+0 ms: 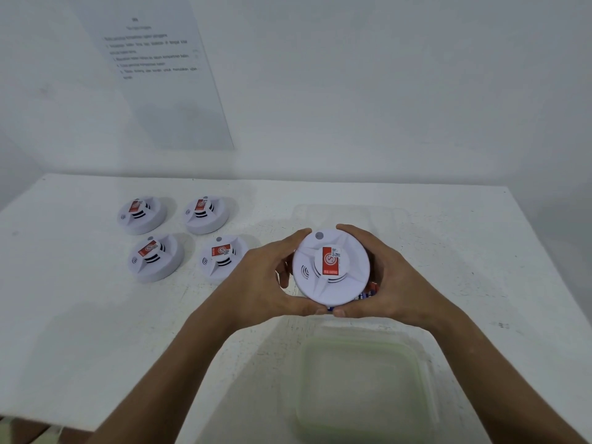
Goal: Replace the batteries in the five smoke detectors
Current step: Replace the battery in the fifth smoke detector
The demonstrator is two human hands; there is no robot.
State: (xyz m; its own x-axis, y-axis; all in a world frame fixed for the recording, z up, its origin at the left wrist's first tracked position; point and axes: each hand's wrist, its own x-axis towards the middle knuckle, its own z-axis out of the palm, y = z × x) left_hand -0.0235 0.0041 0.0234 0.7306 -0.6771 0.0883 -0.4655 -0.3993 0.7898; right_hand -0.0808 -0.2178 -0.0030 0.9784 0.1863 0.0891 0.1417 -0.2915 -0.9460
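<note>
Five smoke detectors are in view, and one of them, the held detector (331, 267), is lifted above the white counter (80, 299) between both hands. The left hand (269, 277) wraps its left rim and the right hand (384, 277) wraps its right rim; each grip is closed firmly around the edge, with the thumbs meeting at the near side and the fingertips reaching to the far side. Its face with the red label looks up at the camera.

The other four detectors (179, 238) lie face up on the counter to the left, in two rows of two, well apart from the hands. Below the hands stands a clear plastic container (362, 379) with a greenish rim; I cannot tell what is inside it. Under the held detector a small piece with blue and red print shows, maybe a battery pack, but it is too hidden to be sure. A printed sheet (160, 59) hangs on the wall behind.

I judge the step in hand is to twist the body from its base, to reach the battery space. To do it well, one hand should keep the lower part steady while the other turns the upper part, with even pressure around the rim and not on the middle vents. It is better to work low over the counter, so a loose part does not fall far.
</note>
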